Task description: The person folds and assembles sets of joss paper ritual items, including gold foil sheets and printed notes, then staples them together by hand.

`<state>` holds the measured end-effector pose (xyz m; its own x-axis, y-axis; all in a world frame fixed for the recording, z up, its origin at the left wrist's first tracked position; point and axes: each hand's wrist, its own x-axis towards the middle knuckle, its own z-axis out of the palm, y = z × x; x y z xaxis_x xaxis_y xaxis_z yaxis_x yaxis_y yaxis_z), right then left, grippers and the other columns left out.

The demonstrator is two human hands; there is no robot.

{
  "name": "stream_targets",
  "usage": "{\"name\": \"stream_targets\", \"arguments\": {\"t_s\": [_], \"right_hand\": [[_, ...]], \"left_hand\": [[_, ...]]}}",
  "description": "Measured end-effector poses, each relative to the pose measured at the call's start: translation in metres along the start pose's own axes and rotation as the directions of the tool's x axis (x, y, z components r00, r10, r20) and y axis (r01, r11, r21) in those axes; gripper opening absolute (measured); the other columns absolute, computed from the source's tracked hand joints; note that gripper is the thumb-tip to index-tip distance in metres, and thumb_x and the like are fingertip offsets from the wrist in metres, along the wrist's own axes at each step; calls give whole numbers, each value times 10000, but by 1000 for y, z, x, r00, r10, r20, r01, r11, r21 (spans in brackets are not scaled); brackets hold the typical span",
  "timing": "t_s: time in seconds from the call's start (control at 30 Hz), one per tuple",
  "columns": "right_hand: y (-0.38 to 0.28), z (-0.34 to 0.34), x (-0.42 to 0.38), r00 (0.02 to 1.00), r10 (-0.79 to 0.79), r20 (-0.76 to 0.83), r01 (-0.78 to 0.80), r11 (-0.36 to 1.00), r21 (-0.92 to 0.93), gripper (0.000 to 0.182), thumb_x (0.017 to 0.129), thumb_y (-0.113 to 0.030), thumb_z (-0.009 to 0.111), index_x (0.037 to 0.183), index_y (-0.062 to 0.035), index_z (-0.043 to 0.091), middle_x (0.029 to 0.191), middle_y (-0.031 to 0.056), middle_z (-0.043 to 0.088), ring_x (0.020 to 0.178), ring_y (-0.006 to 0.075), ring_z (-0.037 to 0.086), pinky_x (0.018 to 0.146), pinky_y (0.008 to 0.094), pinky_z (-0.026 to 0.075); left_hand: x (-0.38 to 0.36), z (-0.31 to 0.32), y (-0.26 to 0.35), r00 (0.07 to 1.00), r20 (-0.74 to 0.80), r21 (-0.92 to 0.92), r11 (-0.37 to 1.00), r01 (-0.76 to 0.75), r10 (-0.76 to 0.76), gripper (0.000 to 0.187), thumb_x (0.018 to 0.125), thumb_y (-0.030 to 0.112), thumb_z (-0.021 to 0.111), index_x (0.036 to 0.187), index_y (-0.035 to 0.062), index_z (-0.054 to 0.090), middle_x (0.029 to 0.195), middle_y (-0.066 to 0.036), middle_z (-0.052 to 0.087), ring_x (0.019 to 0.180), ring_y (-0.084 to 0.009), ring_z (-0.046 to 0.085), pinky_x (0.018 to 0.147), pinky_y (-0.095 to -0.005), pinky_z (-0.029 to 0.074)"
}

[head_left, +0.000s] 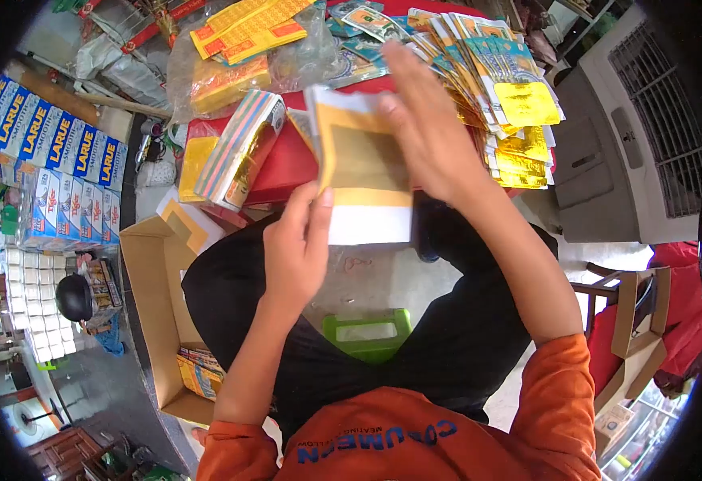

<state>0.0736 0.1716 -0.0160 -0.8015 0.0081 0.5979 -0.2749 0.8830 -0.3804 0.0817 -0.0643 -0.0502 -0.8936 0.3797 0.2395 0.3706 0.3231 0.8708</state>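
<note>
Left hand (pixel 299 240) grips the yellow-and-white paper sheets (pixel 367 160) low on their left edge, thumb on the face, fingers behind; likely this keeps the layers together. Right hand (pixel 431 136) is open, fingers extended, thumb at the upper right edge of the sheets; looks like steadying or squaring, firm grip can't be confirmed. Sheets sit upper centre, raised in front of the near edge of the red desk (pixel 279 172), over the lap, probably for room to handle them.

Striped bundle (pixel 243 148) lies just left of the sheets, probably placed within easy reach. Fanned packets (pixel 487 72) pile at upper right, overlapping, gold foil pieces (pixel 527 103) at their near ends; looks like a grouped pile. Yellow-orange packs (pixel 251 32) lie upper left, on and around clear plastic, seemingly kept apart from that pile. Cardboard box (pixel 155 280) stands open at lower left beside the leg, handy for storage, colourful packets (pixel 199 373) inside.
</note>
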Motion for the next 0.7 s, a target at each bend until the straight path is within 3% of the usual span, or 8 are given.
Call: {"name": "stream_targets", "arguments": {"t_s": [0.03,0.2,0.33,0.4,0.47,0.53,0.6,0.7], "right_hand": [[2,-4,4,992,58,-108,-45,992,119,554,1059,-262,455,1519,37,378,1563,265,396,1471,405,357,1228,468,246],[4,-16,15,967,31,-252,-7,996,94,568,1066,-318,383,1539,-5,378,1579,228,394,1484,370,347,1226,443,241],[6,-18,16,934,28,-356,-1,997,76,585,1071,-361,329,1555,-37,378,1591,201,392,1494,345,340,1224,425,238],[5,-11,14,968,-31,-248,27,999,-18,557,1045,-262,481,1521,13,390,1547,254,422,1436,415,392,1198,482,272],[4,-10,15,968,-33,-248,29,999,-20,560,1052,-287,459,1522,9,390,1547,248,424,1433,410,396,1196,479,277],[6,-16,19,949,82,-303,-75,997,36,568,1068,-337,336,1560,-55,373,1594,201,385,1487,345,345,1216,423,249],[11,-17,26,906,8,-422,27,997,76,558,1068,-326,390,1517,6,395,1523,238,449,1421,396,412,1194,460,280],[-14,-23,33,781,241,-576,-88,956,281,580,1105,-418,237,1531,-56,388,1551,165,415,1471,288,361,1226,384,226]], "left_hand": [[5,0,12,999,-1,-37,998,-53,53,237,1056,210,580,1174,15,648,677,-115,579,581,-115,556,561,-286,454],[45,6,6,940,-171,-55,950,-307,294,249,1066,216,571,1177,5,643,716,-55,586,585,-84,528,568,-276,449],[62,15,-10,986,-157,-374,920,-116,61,280,1083,224,549,1203,-19,621,801,-20,650,647,-64,567,559,-251,454],[50,14,-4,985,14,-450,879,158,-170,297,1089,232,538,1210,-27,617,826,-39,665,667,-75,586,586,-246,467],[48,17,-6,992,18,-413,903,118,-121,294,1080,231,549,1217,-18,625,792,-60,666,648,-79,581,589,-270,466],[57,15,-5,993,9,-137,984,-112,114,282,1064,225,572,1210,-7,637,736,-86,638,621,-90,573,565,-295,454],[79,14,14,971,-66,-154,959,-237,229,280,1051,244,591,1192,9,650,692,-89,590,600,-95,532,559,-297,427],[110,-2,44,929,-125,-90,928,-361,349,291,1054,261,589,1184,8,650,692,-78,592,623,-92,544,573,-294,435]]}}
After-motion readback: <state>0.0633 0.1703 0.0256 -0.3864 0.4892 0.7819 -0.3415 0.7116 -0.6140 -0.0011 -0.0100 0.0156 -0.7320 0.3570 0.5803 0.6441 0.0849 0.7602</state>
